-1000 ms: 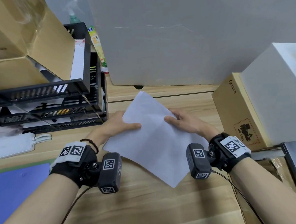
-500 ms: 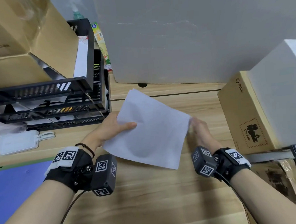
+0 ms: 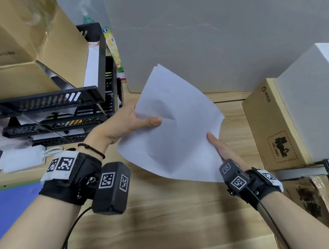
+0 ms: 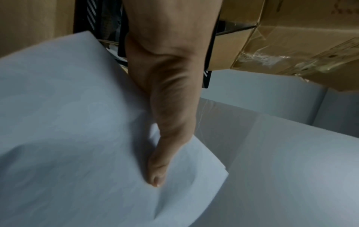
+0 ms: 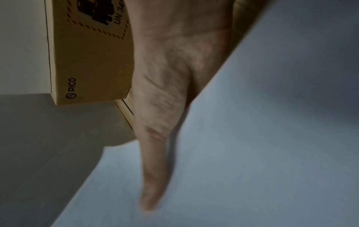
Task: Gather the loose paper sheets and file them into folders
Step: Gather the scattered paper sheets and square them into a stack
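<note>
A thin stack of white paper sheets (image 3: 178, 124) is held tilted above the wooden table (image 3: 182, 217), with one corner pointing up. My left hand (image 3: 141, 119) pinches the stack's left edge, thumb (image 4: 165, 130) on top and fingers hidden behind the paper (image 4: 77, 122). My right hand (image 3: 216, 145) holds the right edge: its thumb (image 5: 155, 153) lies straight on the front of the sheet (image 5: 252, 153), and its fingers are hidden behind. A blue folder (image 3: 11, 204) lies flat at the table's left front.
A black stacked letter tray (image 3: 56, 102) with papers stands at the left under a large cardboard box (image 3: 26, 45). A brown PICO box (image 3: 268, 124) and a white box (image 3: 312, 100) stand on the right. A grey panel (image 3: 194, 39) closes off the back. A white tag (image 3: 23, 159) lies near the tray.
The sheets have been lifted off the table and tilted upright. My right hand moved from on top of the sheets to their right edge, thumb now in front.
</note>
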{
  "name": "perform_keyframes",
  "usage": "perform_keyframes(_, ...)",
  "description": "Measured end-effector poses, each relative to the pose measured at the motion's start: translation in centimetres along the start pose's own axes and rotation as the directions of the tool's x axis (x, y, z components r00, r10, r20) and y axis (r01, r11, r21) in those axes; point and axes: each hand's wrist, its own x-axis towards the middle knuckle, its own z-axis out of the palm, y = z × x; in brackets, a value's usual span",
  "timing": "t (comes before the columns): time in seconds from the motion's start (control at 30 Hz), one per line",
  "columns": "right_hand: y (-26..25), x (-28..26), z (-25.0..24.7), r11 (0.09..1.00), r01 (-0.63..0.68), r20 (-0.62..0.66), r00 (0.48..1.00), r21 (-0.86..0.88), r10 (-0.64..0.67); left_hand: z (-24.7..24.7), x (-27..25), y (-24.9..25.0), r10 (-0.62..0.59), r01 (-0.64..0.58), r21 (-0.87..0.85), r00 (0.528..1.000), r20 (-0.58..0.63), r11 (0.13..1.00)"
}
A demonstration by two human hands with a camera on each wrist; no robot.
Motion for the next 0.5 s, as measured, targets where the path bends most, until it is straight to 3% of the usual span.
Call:
perform_keyframes(0.07,0.5,0.4,-0.8,0.999,0.045,0.05,0.998,-0.011,-0.044,-0.5,0.1,0.1,-0.006,0.005,-0.014,0.998,-0.059,1.0)
perform_keyframes(0.13,0.8,0.3,-0.6,0.997,0.071,0.02,0.997,-0.004,-0.07,-1.2,0.3,-0.5,-0.048,0.046,-0.016,0.989,-0.138,0.999)
perform_keyframes(0.23,1.3,0.9,-1.3,0.996,0.09,-0.094,0.992,0.023,-0.088,-1.7,1.0,-3.2,-0.182,0.181,-0.023,0.953,-0.241,0.983)
perform_keyframes(0.33,0.6,1.6,-1.6,0.986,0.067,-0.204,0.974,-0.153,-0.097,-0.9,1.4,-6.3,-0.301,0.274,-0.126,0.899,-0.317,0.953)
perform_keyframes(0.4,-0.5,1.5,-1.6,0.976,0.12,-0.253,0.953,-0.183,-0.165,-0.4,1.2,-7.1,-0.272,0.224,-0.172,0.894,-0.356,0.959)
perform_keyframes(0.5,-3.2,0.3,-1.2,0.927,0.355,-0.255,0.891,-0.121,-0.374,-0.2,0.9,-6.6,-0.095,0.046,-0.132,0.916,-0.39,0.99)
